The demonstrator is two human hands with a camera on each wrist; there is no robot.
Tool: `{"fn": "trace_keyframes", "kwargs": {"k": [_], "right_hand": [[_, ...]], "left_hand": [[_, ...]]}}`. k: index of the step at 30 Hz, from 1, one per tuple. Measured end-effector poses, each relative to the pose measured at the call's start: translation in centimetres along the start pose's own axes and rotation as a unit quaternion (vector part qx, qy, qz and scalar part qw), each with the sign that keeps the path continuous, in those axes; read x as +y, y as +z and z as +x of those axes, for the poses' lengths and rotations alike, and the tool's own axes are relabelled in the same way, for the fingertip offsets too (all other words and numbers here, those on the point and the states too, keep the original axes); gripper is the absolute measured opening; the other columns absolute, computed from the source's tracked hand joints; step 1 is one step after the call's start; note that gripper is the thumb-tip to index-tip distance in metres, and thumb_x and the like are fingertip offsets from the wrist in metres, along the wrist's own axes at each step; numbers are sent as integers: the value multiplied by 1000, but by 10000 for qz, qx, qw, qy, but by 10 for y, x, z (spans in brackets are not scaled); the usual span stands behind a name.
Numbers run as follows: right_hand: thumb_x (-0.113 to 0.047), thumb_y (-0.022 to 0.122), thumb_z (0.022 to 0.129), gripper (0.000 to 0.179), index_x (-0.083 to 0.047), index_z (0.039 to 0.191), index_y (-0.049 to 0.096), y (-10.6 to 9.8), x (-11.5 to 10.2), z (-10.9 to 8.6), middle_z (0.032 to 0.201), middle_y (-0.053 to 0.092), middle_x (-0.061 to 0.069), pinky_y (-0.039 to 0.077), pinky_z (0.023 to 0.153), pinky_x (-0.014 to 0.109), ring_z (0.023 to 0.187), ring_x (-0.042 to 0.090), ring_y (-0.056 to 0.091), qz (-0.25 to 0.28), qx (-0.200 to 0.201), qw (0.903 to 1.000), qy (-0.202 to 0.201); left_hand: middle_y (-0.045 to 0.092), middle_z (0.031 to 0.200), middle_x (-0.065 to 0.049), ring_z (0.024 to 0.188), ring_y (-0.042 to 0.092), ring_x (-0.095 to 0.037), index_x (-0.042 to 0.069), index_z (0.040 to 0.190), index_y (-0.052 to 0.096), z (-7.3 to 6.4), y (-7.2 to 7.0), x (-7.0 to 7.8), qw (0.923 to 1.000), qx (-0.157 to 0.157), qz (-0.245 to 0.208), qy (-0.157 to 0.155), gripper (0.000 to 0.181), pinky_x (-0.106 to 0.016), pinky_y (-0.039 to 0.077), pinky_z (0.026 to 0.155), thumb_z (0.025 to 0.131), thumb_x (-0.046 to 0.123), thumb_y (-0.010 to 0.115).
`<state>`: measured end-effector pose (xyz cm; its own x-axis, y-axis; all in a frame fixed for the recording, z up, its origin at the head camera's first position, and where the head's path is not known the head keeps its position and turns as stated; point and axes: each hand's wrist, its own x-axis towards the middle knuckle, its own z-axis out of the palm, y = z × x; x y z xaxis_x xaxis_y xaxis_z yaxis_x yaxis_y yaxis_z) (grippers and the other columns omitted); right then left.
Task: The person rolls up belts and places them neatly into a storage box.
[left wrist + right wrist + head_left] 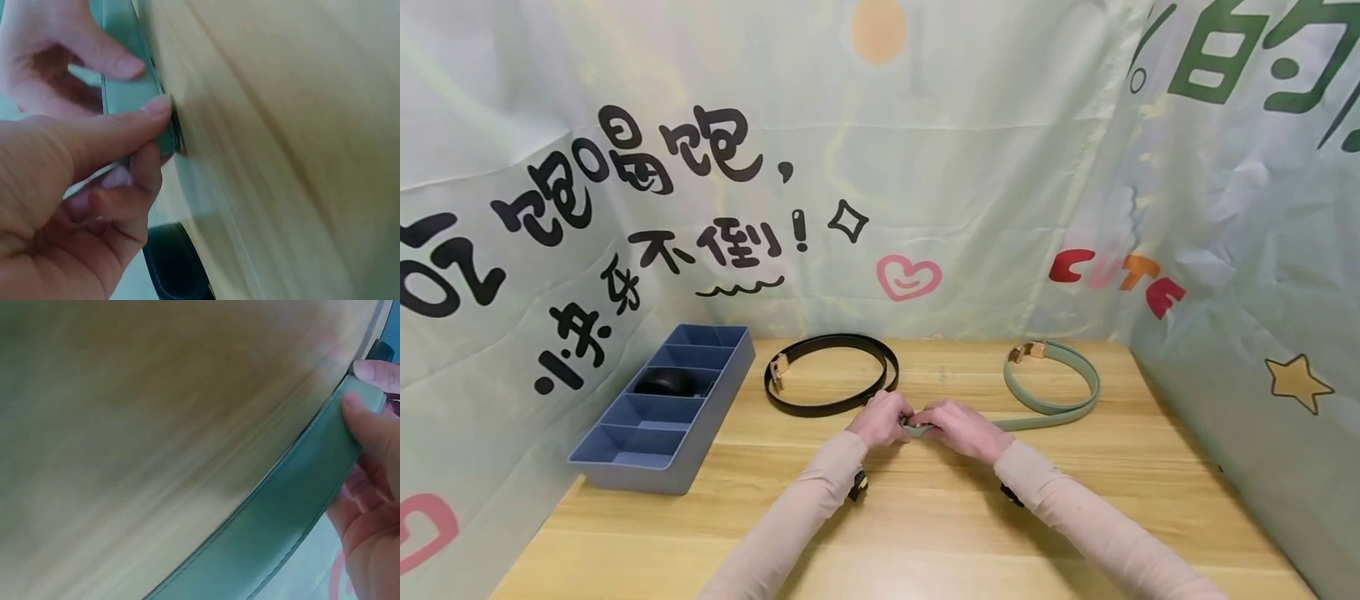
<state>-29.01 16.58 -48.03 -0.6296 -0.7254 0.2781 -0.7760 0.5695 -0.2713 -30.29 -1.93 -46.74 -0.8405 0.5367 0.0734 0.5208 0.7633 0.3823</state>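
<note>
A pale green belt (pixel 1041 423) stands on its edge, with its gold buckle (pixel 1028 350) at the back right and its strap running left to my hands. At the strap's end, my left hand (pixel 882 418) pinches the green leather between thumb and fingers. Just right of it, my right hand (pixel 962 428) grips the same strap, thumb on its face, as the right wrist view shows. Close behind my left hand lies a coiled black belt (pixel 831 410) with a gold buckle (pixel 778 371). How the strap's tip is folded is partly hidden by the fingers.
On the left of the wooden table (pixel 880 533) stands a blue-grey divided box (pixel 681 450). One of its compartments holds a rolled black belt (pixel 665 382). Printed cloth walls (pixel 970 183) enclose the back and both sides.
</note>
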Motion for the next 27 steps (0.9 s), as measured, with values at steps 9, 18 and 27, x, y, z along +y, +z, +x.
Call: {"fn": "trace_keyframes", "kwargs": {"k": [9, 18, 27], "right_hand": [[4, 69, 85, 16, -11, 86, 72, 1, -12, 8, 79, 70, 1, 41, 58, 18, 63, 4, 48, -347, 9, 9992, 201], [-1, 70, 87, 15, -15, 91, 72, 2, -6, 5, 84, 71, -2, 47, 63, 19, 71, 5, 59, -172, 8, 9998, -114], [4, 65, 89, 17, -11, 81, 70, 1, -9, 9, 67, 62, 0, 35, 55, 16, 57, 1, 37, -25, -54, 9999, 112]], "left_hand": [[64, 68, 10, 68, 49, -10, 17, 75, 73, 1, 0, -1, 9998, 76, 132, 86, 15, -22, 39, 63, 71, 14, 87], [72, 78, 10, 69, 53, -5, 18, 82, 79, 4, 1, -3, 9993, -67, 135, 340, 10, -20, 44, 68, 75, 20, 86], [68, 70, 10, 70, 53, -12, 19, 72, 76, 4, 3, 0, 9993, 274, 232, -117, 19, -23, 40, 64, 68, 31, 90]]}}
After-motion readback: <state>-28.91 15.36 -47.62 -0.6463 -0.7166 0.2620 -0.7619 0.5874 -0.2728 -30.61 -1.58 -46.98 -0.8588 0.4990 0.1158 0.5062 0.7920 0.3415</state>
